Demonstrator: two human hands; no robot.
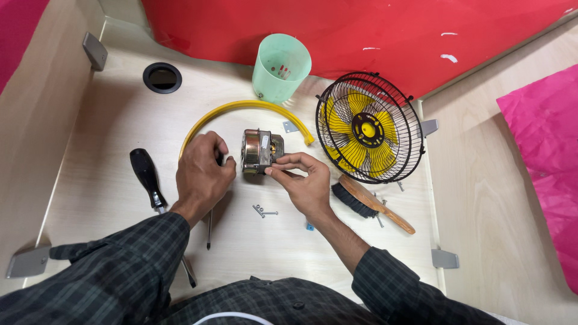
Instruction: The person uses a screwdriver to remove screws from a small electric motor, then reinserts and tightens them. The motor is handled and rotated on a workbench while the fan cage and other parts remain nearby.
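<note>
- Evidently dense and rigid, the fan motor likely weighs heavy; its metal casing offers the firmest hold.
- Left hand closed against the motor's left side; right hand pinches its right edge.
- Loose screws lie just below the motor.

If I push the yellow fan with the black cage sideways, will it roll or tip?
The fan looks round, so it may roll. Its wire cage seems light and could tip easily, perhaps onto the brush lying close beside it.

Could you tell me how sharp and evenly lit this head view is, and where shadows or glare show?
Head view: sharp and evenly lit; soft shadows lie under the left hand and right hand holding the motor; mild glare on the red sheet; wide-angle bending at the edges.
</note>
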